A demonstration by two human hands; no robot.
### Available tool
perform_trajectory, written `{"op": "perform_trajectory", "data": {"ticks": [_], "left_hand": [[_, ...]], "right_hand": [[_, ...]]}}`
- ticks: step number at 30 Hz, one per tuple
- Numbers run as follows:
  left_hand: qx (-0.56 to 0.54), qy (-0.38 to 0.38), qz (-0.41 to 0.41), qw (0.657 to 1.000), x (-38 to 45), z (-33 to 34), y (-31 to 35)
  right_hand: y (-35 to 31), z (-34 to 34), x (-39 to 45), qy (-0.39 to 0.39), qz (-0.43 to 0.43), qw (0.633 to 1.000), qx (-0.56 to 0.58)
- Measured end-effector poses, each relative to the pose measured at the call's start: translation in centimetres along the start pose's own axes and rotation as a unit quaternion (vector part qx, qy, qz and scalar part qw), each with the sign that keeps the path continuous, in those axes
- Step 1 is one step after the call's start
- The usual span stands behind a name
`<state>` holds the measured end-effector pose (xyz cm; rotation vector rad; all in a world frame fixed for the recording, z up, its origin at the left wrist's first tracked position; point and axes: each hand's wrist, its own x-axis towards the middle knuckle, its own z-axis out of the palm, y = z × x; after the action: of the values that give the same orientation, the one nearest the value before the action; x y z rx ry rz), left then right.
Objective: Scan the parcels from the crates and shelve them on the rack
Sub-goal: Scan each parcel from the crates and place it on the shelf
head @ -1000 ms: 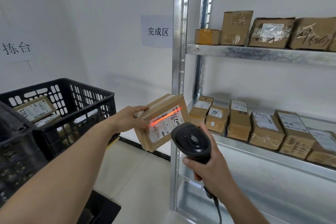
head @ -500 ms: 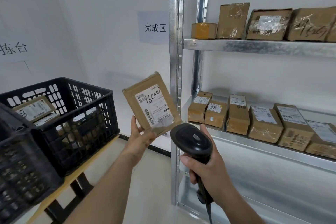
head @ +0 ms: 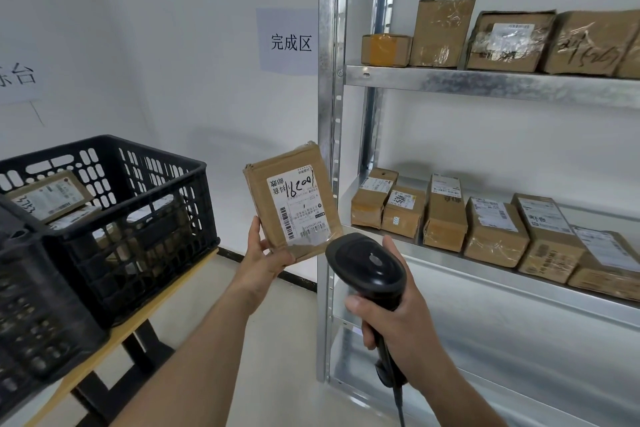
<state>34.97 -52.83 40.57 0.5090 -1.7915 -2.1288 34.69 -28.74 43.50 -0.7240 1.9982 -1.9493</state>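
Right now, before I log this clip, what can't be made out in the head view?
- Parcel in the left hand: label print too small to read.
- Black crate: the parcels deep inside are hidden by its mesh walls.
- Scanner: trigger covered by the right hand.
- Rack: cut off at the right edge.

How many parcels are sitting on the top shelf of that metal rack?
4 in clear view: a small flat box at the left, an upright parcel, a labelled parcel, and a scribbled-on parcel. A sliver at the right edge may be a fifth.
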Motion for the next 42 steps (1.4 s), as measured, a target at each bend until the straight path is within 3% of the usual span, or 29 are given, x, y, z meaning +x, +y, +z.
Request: {"op": "perform_trajectory", "data": {"ticks": [42], "left_hand": [[0.038,-0.035,0.009,0.999,-0.7,0.2,0.9]], "right_hand": [[1.5,-0.6,-0.9,0.011,0.027,0.999,-0.026]]}}
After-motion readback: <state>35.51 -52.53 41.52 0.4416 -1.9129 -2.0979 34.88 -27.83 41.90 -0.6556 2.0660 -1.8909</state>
